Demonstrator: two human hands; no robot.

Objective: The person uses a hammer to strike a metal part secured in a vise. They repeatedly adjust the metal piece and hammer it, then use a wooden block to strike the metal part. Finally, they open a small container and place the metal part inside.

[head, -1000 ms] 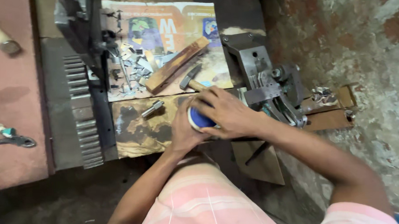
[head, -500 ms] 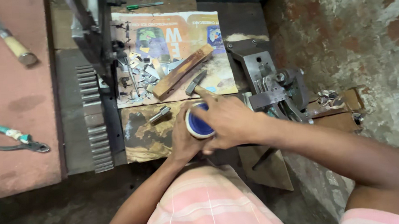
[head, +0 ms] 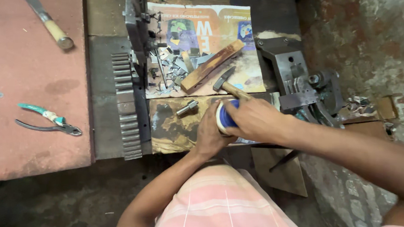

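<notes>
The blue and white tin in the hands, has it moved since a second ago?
Barely, if at all. The tin sits just below the hammer, clasped by the left hand and right hand, as before; the camera shifted.

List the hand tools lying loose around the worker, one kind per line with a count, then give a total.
Hammers: 2, a small one on the printed sheet, a wooden-handled one on the red surface
Pliers: 1
Total: 3
</notes>
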